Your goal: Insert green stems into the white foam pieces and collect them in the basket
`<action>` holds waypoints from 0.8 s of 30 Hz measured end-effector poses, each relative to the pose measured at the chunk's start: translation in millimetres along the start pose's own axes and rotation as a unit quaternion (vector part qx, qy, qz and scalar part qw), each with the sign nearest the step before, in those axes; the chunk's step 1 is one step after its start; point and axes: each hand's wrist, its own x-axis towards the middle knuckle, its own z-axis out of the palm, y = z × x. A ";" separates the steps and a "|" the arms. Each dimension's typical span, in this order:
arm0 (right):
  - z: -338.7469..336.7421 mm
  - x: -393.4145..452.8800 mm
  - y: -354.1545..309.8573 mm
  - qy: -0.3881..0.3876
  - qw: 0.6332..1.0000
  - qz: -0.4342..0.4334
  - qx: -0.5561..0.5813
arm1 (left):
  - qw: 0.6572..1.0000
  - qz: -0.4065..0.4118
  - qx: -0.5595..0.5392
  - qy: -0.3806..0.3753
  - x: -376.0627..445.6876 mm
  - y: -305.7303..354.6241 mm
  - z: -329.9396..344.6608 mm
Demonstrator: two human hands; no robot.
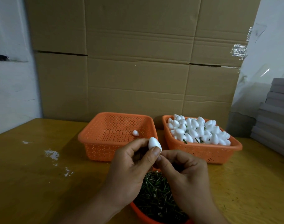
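Observation:
My left hand (131, 165) pinches a white egg-shaped foam piece (154, 143) between thumb and fingers, held up over the table. My right hand (185, 172) has its fingertips pinched together right under the foam piece; whatever it pinches is hidden. Below both hands sits an orange container (138, 212) full of green stems (155, 193). The left orange basket (96, 143) holds one foam piece (135, 133). The right orange basket (202, 152) is heaped with several white foam pieces (199, 131), some showing green stems.
A yellow-brown wooden table (41, 175) carries white foam crumbs (52, 154) at the left. Large cardboard boxes (138, 62) stand behind the baskets. A stack of grey boards (275, 113) rises at the right edge.

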 end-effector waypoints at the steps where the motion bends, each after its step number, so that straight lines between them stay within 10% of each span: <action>1: 0.4 0.1 -0.9 -0.001 1.000 0.000 0.003 | 1.000 -0.001 -0.002 0.000 0.0 0.1 0.3; 24: -19.4 11.6 6.9 0.067 0.996 0.066 -0.012 | 0.990 -0.040 0.134 -0.026 -6.4 -12.4 -1.6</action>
